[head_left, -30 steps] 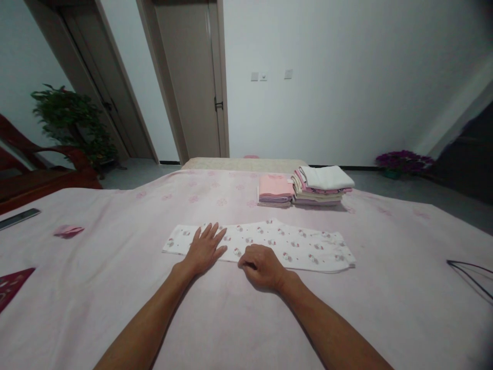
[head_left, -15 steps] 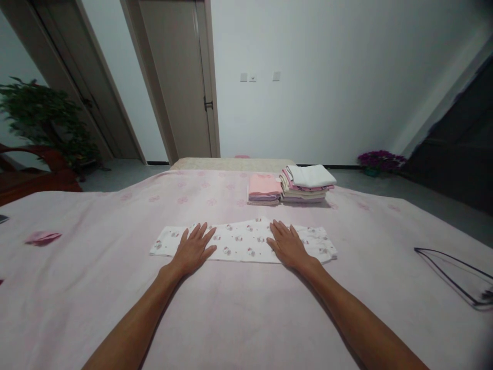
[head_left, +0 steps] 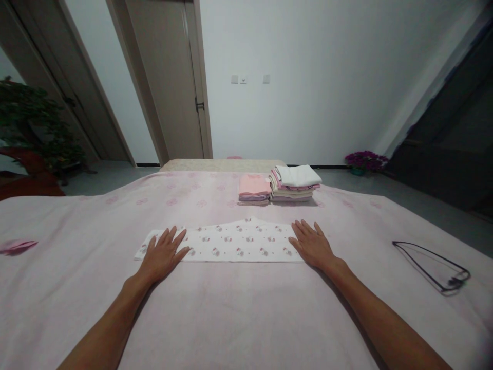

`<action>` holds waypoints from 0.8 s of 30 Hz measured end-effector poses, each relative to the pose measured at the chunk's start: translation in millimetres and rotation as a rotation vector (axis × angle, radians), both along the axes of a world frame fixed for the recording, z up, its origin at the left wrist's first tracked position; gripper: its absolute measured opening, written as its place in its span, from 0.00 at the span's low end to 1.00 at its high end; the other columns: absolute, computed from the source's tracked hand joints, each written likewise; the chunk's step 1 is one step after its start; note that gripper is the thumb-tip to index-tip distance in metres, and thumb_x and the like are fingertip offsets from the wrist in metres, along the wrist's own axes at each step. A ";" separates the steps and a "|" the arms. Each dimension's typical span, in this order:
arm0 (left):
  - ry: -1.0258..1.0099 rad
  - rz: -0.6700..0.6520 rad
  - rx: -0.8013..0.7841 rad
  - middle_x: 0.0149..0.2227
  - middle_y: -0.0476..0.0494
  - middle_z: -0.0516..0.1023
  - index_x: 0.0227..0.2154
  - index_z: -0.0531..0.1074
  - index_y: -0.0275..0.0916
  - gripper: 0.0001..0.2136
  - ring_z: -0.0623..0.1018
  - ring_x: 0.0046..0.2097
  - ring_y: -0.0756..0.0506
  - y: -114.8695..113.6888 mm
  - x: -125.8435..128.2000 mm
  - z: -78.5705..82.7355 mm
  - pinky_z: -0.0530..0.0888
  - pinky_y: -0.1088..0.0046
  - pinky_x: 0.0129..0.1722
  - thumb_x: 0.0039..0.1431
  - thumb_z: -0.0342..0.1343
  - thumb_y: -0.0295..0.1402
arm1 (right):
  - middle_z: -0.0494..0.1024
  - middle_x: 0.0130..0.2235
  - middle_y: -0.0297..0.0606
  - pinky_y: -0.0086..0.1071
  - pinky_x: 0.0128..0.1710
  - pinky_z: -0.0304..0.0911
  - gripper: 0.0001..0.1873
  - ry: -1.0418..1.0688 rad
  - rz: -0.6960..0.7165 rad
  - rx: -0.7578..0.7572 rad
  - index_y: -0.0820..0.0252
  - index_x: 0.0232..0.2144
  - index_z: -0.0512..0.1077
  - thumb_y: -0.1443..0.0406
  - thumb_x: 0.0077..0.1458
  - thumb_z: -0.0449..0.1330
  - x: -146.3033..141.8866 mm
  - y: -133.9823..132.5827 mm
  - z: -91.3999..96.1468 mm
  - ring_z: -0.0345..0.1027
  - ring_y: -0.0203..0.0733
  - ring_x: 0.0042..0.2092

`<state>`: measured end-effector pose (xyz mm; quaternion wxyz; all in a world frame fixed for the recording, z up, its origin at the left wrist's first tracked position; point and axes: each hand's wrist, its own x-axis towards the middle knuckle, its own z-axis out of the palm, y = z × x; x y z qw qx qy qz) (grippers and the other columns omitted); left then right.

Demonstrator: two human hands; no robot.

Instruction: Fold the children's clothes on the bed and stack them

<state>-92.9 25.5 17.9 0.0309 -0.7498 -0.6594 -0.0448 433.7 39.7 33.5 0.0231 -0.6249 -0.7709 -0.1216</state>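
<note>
Head camera: the left hand (head_left: pixel 159 258) lies palm down, fingers fanned out, gripping nothing, on the left part of a white cloth (head_left: pixel 236 242) with small printed figures. The right hand (head_left: pixel 314 245), equally flat and spread, covers the cloth's right end and also has hold of nothing. The cloth lies in a long, fairly flat strip between and under the hands, on a pale pink sheet (head_left: pixel 239 313).

Beyond it, towards the far edge, a low pink stack (head_left: pixel 253 188) stands just beside a taller stack topped with white (head_left: pixel 296 177). Well to the right lies a thin black wire loop (head_left: pixel 431 267); far left, a small pink piece (head_left: pixel 17 247).

If the palms press unevenly or drag, I would expect the cloth to crease or skew, perhaps rucking the soft sheet too. The taller stack looks slightly uneven, so a knock could slide its top layer. No brand, label or writing is readable.
</note>
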 end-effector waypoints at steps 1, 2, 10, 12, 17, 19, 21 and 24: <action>0.007 0.018 0.004 0.72 0.39 0.50 0.69 0.53 0.48 0.30 0.50 0.72 0.34 -0.3 -3.8 -1.2 0.48 0.46 0.66 0.68 0.40 0.51 | 0.56 0.69 0.46 0.54 0.69 0.31 0.34 0.007 -0.021 -0.003 0.64 0.67 0.58 0.51 0.67 0.41 1.8 -0.4 -0.2 0.43 0.52 0.71; 0.012 0.039 0.010 0.72 0.39 0.50 0.69 0.53 0.48 0.30 0.50 0.72 0.33 -0.8 -7.3 -2.2 0.48 0.45 0.66 0.68 0.40 0.51 | 0.56 0.70 0.45 0.54 0.69 0.32 0.34 0.018 -0.040 -0.007 0.63 0.67 0.58 0.51 0.67 0.40 2.6 -0.8 -0.5 0.42 0.52 0.71; -0.085 0.156 0.062 0.71 0.40 0.56 0.67 0.58 0.44 0.27 0.53 0.71 0.36 -4.9 -38.0 -5.0 0.54 0.49 0.65 0.68 0.41 0.45 | 0.55 0.70 0.42 0.54 0.69 0.37 0.34 0.056 -0.073 -0.002 0.61 0.67 0.58 0.51 0.67 0.39 1.9 -2.3 -4.7 0.41 0.51 0.72; -0.193 0.223 0.133 0.68 0.39 0.62 0.65 0.62 0.41 0.26 0.59 0.69 0.40 -5.6 -46.8 -1.3 0.58 0.57 0.65 0.69 0.38 0.42 | 0.56 0.70 0.42 0.53 0.68 0.39 0.33 0.065 -0.065 0.016 0.60 0.67 0.59 0.51 0.67 0.39 3.0 -2.2 -5.6 0.41 0.51 0.72; -0.214 0.598 0.265 0.56 0.31 0.73 0.55 0.73 0.39 0.26 0.72 0.55 0.32 -10.6 -57.1 15.2 0.67 0.53 0.54 0.68 0.36 0.44 | 0.60 0.68 0.41 0.53 0.68 0.44 0.32 0.095 -0.057 0.034 0.59 0.65 0.62 0.51 0.67 0.40 5.8 0.6 -9.3 0.44 0.51 0.71; -0.156 0.670 0.235 0.52 0.31 0.75 0.50 0.77 0.42 0.25 0.73 0.52 0.30 -12.5 -55.4 19.4 0.68 0.52 0.50 0.66 0.39 0.48 | 0.62 0.67 0.40 0.51 0.67 0.46 0.32 0.103 -0.052 0.054 0.59 0.64 0.63 0.51 0.67 0.41 7.0 2.3 -11.0 0.46 0.51 0.70; -0.112 0.674 0.200 0.50 0.30 0.75 0.48 0.77 0.41 0.26 0.72 0.51 0.29 -13.2 -52.8 21.0 0.67 0.52 0.49 0.64 0.41 0.51 | 0.64 0.66 0.40 0.49 0.67 0.48 0.31 0.112 -0.042 0.072 0.59 0.63 0.65 0.51 0.67 0.41 7.6 3.7 -12.2 0.48 0.51 0.70; -0.079 0.653 0.166 0.50 0.28 0.75 0.48 0.77 0.39 0.26 0.72 0.51 0.27 -12.3 -50.8 21.6 0.67 0.52 0.49 0.62 0.43 0.52 | 0.67 0.65 0.42 0.47 0.65 0.52 0.31 0.124 -0.031 0.093 0.62 0.62 0.66 0.52 0.66 0.42 6.9 3.9 -11.9 0.51 0.52 0.69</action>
